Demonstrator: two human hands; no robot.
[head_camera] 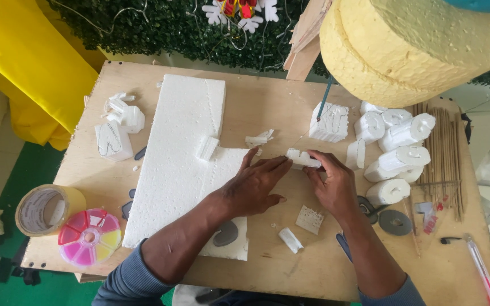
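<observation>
Hands meet over the middle of the plywood table (pixel 290 266): the left hand (pixel 256 184) and right hand (pixel 331 184) both have their grip pinching a small white foam piece (pixel 301 159), one on each end, holding it just off the right edge of the big foam sheet (pixel 185 147). Further right of that sheet there's a pile of cut foam shapes (pixel 395 150) and a bundle of thin sticks (pixel 444 150), and off its lower left corner sit a tape roll (pixel 46 208) and a round pink bead box (pixel 89 236).
</observation>
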